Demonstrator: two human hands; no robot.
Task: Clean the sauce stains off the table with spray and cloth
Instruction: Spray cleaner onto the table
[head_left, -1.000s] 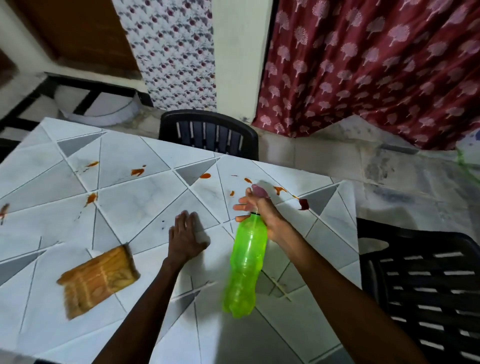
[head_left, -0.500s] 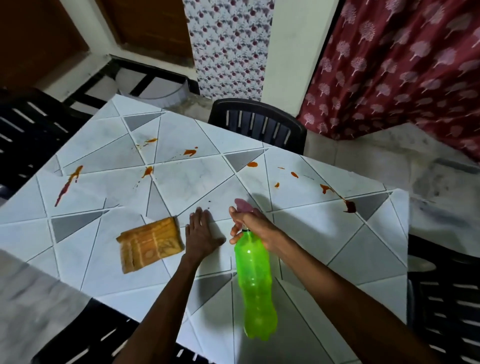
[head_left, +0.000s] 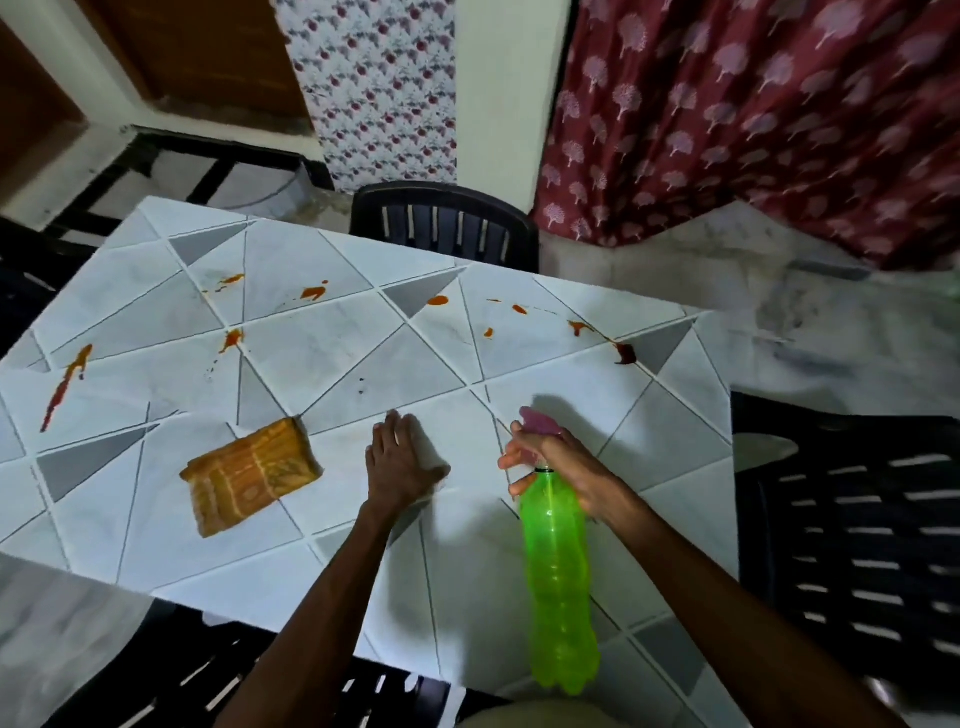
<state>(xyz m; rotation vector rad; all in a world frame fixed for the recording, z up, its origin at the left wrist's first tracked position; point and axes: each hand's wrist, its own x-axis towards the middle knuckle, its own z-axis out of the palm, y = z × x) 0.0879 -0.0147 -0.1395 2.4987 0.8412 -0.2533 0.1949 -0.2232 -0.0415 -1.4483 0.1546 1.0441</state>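
A white tiled table carries several orange-red sauce stains across its far half, with a long streak at the left and a dark blob at the right. My right hand grips the neck of a bright green spray bottle with a pink nozzle, held above the table's near right part. My left hand lies flat on the table, fingers spread, holding nothing. A folded orange cloth rests on the table just left of that hand.
Black plastic chairs stand at the far side, at the right and under the near edge. A red patterned curtain hangs behind on the right. Bare floor lies beyond the right edge.
The view has swung left and pulled back, showing more of the table's left side. Both hands keep the same pose, the left flat on the table, the right on the bottle.
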